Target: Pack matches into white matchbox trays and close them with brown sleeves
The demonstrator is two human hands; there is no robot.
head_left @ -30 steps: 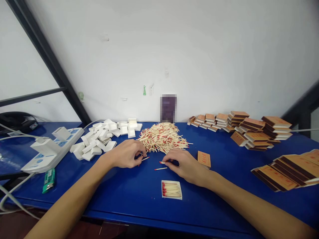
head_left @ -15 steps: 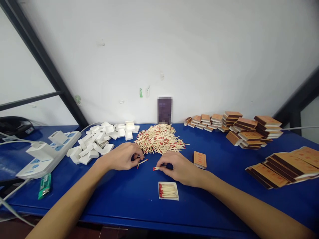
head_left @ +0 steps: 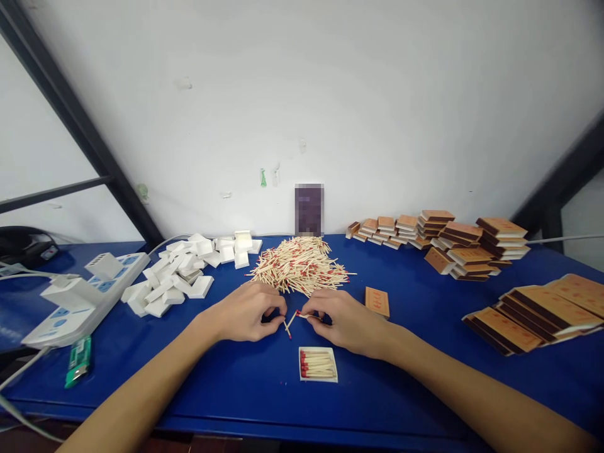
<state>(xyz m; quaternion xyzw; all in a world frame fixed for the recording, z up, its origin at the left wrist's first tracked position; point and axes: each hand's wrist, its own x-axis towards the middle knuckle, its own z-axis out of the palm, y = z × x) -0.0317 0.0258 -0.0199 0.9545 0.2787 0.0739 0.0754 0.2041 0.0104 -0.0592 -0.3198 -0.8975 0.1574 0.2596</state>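
Between finger and thumb, my left hand [head_left: 255,313] pinches matchsticks [head_left: 289,326]; two stick out, one pointing down and one slanting up to the right. My right hand [head_left: 336,318] is close by on the right, also pinching matches [head_left: 301,314] with red heads toward the left hand. The heads from both hands nearly meet. In front of the hands lies a white tray [head_left: 336,365] partly filled with matches, red heads to the left. A large heap of loose matches [head_left: 299,264] lies just behind the hands.
White empty trays [head_left: 182,270] are piled at the left, beside a power strip [head_left: 108,296] and a green lighter [head_left: 78,360]. One matchbox sleeve [head_left: 377,302] lies right of my right hand. Stacked sleeves [head_left: 467,255] and a flatter row [head_left: 533,311] fill the right side.
My left hand has moved right with its matches, up to my right hand. The right hand stays near its place, still pinching. The view has shifted slightly.
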